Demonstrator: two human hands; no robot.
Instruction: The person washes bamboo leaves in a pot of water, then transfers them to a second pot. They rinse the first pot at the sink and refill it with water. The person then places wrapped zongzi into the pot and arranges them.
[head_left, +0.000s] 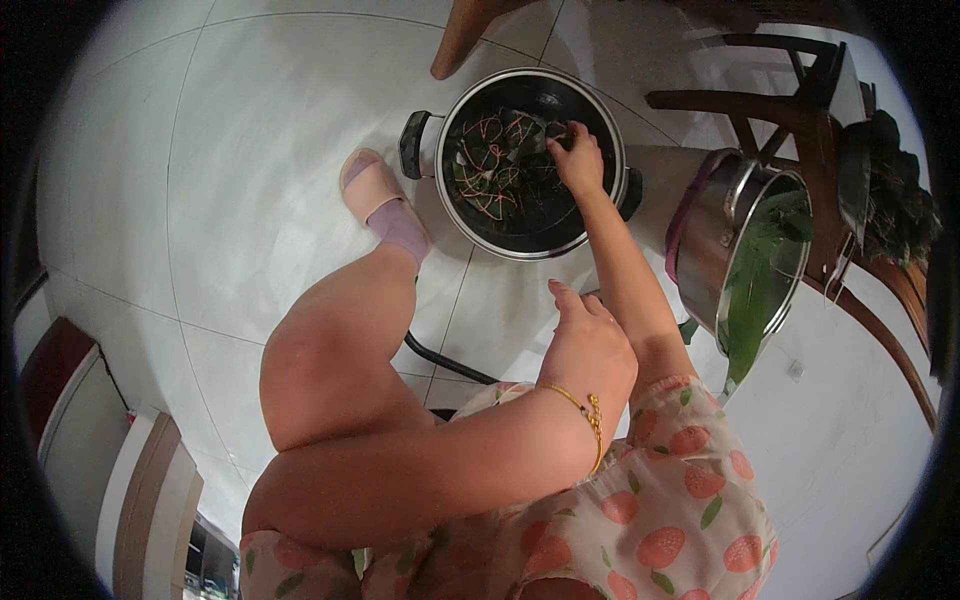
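Note:
A deep pot (448, 217) with a shiny rim and black side handles stands on the floor before me. Inside lie several dark leaf-wrapped parcels (487, 184) tied with reddish string; they look like zongzi. My right hand (582, 161) reaches into the pot's right side, its fingers closed around a dark parcel (556, 132) that they partly cover. Bent across my lap, my left hand (591, 341) hovers near my right forearm, fingers apart and holding nothing. A gold-coloured bracelet (592, 420) circles the left wrist.
Right of the pot, a stainless steel pot (694, 255) holds long green leaves (750, 285), some over its rim. Dark wooden chair parts (814, 127) and a dark bundle (892, 187) are farther right. A wooden leg (461, 37) stands beyond, a black hose or cable (446, 362) below.

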